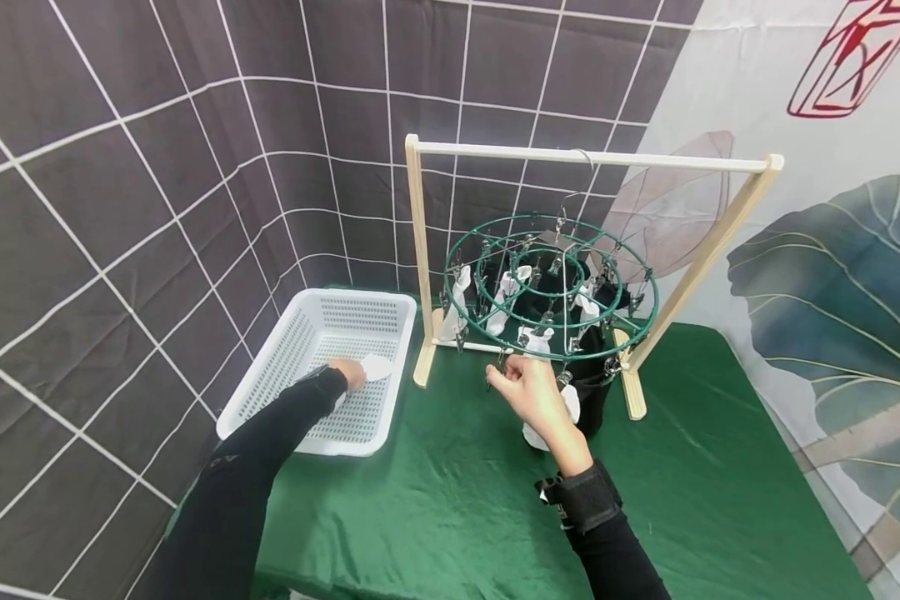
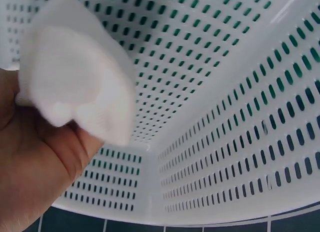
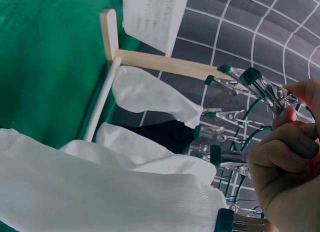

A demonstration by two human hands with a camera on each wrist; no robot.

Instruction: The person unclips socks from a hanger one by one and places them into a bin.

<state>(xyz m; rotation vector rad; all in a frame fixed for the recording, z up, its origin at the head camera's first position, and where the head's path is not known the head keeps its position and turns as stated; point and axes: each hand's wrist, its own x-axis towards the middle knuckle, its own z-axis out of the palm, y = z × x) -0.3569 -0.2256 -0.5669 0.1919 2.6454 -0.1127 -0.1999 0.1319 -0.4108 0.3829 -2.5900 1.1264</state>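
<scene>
Inside the white plastic basket (image 1: 360, 297), my left hand (image 1: 347, 374) holds a white sock (image 2: 75, 72), gripped between thumb and fingers. My right hand (image 1: 531, 392) is at the near edge of a round green drying hanger (image 1: 656, 292). Its thumb and fingers pinch a metal clip (image 3: 267, 92) with green tips, and no cloth shows in that clip. White socks (image 3: 150, 94) and dark socks (image 1: 592, 387) hang from other clips around the rings. A large white sock (image 3: 100, 187) hangs close beside the right hand in the right wrist view.
The hanger hooks onto the white bar (image 1: 495, 152) of a wooden stand (image 1: 418, 250). Its feet rest on a green tablecloth (image 1: 420, 500). A grey gridded curtain (image 1: 157, 167) stands behind and to the left, and a patterned cloth (image 1: 765, 208) hangs at the right.
</scene>
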